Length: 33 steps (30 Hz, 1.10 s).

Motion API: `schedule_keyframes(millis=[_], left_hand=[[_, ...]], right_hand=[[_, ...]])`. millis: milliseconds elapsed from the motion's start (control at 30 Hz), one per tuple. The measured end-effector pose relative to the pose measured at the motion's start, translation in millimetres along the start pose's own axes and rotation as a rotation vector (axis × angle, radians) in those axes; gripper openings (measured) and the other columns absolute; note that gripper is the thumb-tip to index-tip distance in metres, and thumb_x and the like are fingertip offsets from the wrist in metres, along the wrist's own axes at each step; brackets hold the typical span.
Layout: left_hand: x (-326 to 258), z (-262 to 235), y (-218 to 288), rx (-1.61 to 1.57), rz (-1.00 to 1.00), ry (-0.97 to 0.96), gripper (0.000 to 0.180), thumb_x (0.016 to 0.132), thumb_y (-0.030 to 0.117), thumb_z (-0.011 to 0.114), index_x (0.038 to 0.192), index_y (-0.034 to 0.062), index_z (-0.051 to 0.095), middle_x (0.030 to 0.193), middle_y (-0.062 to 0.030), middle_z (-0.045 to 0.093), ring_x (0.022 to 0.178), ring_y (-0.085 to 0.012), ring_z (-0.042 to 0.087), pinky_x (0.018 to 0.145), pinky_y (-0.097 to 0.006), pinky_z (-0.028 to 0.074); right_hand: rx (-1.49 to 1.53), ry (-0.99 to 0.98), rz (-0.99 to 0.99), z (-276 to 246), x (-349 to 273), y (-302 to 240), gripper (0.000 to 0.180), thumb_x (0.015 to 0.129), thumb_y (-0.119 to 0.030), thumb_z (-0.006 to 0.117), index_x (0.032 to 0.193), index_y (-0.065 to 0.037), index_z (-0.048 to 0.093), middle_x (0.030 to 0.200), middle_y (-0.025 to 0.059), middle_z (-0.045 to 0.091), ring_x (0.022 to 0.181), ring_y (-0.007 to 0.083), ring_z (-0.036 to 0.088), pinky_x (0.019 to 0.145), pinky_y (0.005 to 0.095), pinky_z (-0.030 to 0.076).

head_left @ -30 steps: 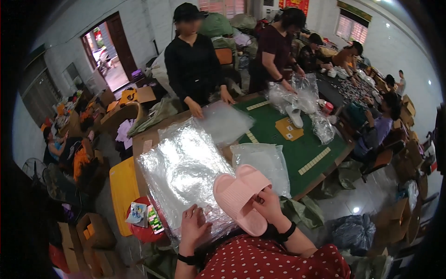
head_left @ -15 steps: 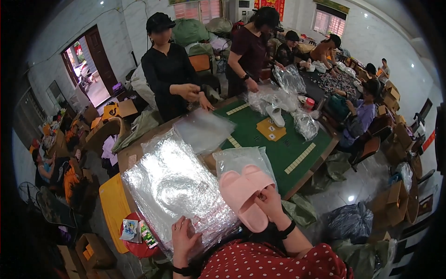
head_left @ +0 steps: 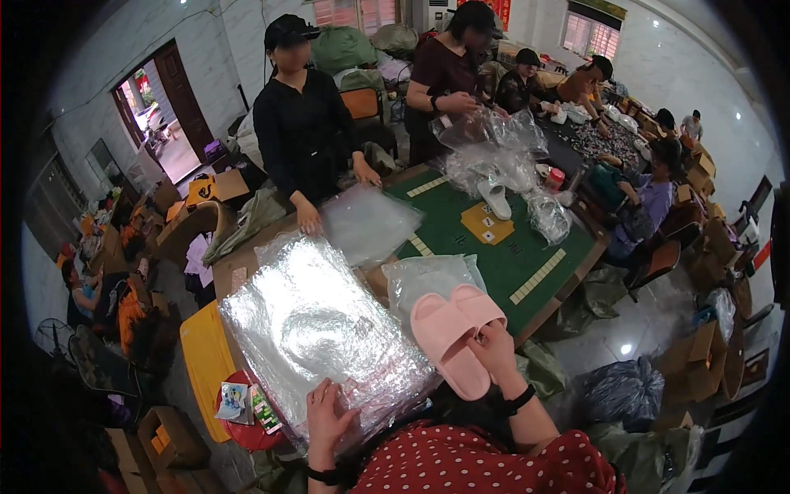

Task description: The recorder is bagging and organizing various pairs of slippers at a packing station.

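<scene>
A pair of pink slide slippers [head_left: 444, 339] is gripped by my right hand [head_left: 497, 356], its fingers closed on the right-hand slipper near the strap. They are held at the near edge of the table, overlapping a clear plastic bag [head_left: 405, 281]. My left hand [head_left: 331, 417] rests with fingers apart on the near end of a thick stack of shiny clear plastic bags [head_left: 309, 300]. That stack covers the near left part of the table.
Across the green-topped table [head_left: 539, 263] lie a white slipper [head_left: 495, 200], yellow cards [head_left: 487, 224] and crumpled clear bags [head_left: 494, 152]. A co-worker in black touches a flat pile of plastic sheets [head_left: 372, 224]; another handles clear bags. A red stool [head_left: 251, 432] stands at my left.
The pink slippers and my right hand have shifted slightly right. My left hand stays on the stack. The co-worker in black has lowered both hands to the plastic on the table.
</scene>
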<state>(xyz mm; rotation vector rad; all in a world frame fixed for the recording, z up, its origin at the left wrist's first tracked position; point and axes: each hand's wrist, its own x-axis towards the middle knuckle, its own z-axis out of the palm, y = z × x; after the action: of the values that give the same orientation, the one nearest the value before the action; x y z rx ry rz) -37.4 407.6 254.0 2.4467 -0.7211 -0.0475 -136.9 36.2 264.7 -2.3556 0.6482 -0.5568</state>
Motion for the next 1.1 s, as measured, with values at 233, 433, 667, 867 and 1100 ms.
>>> schedule_keyframes(millis=[233,433,667,867,1100], left_hand=[[2.5,2.8,1.6,0.005,-0.008,-0.042,0.063,0.065,0.03,0.08,0.118,0.0021,0.059,0.133,-0.0183,0.051,0.117,-0.0405,0.044,0.1,-0.046,0.039],[0.6,0.1,5.2,-0.035,-0.03,-0.026,0.065,0.062,0.03,0.082,0.115,0.0012,0.06,0.132,-0.0192,0.051,0.117,-0.0406,0.043,0.1,-0.047,0.038],[0.8,7.3,-1.0,0.003,-0.013,-0.009,0.066,0.059,0.027,0.083,0.113,-0.0002,0.059,0.131,-0.0194,0.051,0.118,-0.0407,0.044,0.1,-0.047,0.038],[-1.6,0.4,5.6,0.056,0.036,-0.029,0.063,0.07,0.031,0.077,0.121,0.0016,0.055,0.132,-0.0212,0.051,0.12,-0.0401,0.044,0.1,-0.047,0.038],[-0.8,-0.9,5.5,0.048,0.021,-0.096,0.069,0.078,0.038,0.074,0.132,0.002,0.051,0.138,-0.023,0.046,0.125,-0.041,0.04,0.105,-0.047,0.035]], right_hand=[[-0.043,0.024,0.042,-6.3,5.4,21.7,0.022,0.073,-0.021,0.07,0.082,-0.001,0.066,0.094,0.0179,0.059,0.087,0.0365,0.059,0.076,0.0443,0.048],[0.046,0.371,0.11,-5.0,25.9,123.4,0.02,0.077,-0.02,0.068,0.076,-0.001,0.063,0.07,0.0109,0.055,0.071,0.0294,0.06,0.061,0.04,0.048],[1.633,0.69,0.582,-66.2,53.0,184.8,0.029,0.101,-0.027,0.047,0.122,-0.009,0.055,0.108,0.0027,0.059,0.097,0.0207,0.057,0.086,0.0376,0.048],[1.707,0.648,0.493,-69.9,50.8,220.2,0.034,0.103,-0.029,0.043,0.13,-0.01,0.053,0.124,0.0034,0.058,0.112,0.0215,0.056,0.096,0.0371,0.048],[1.716,0.676,0.636,-58.2,48.5,222.9,0.031,0.101,-0.03,0.047,0.124,-0.012,0.056,0.107,0.0013,0.061,0.096,0.0199,0.06,0.084,0.0357,0.052]])
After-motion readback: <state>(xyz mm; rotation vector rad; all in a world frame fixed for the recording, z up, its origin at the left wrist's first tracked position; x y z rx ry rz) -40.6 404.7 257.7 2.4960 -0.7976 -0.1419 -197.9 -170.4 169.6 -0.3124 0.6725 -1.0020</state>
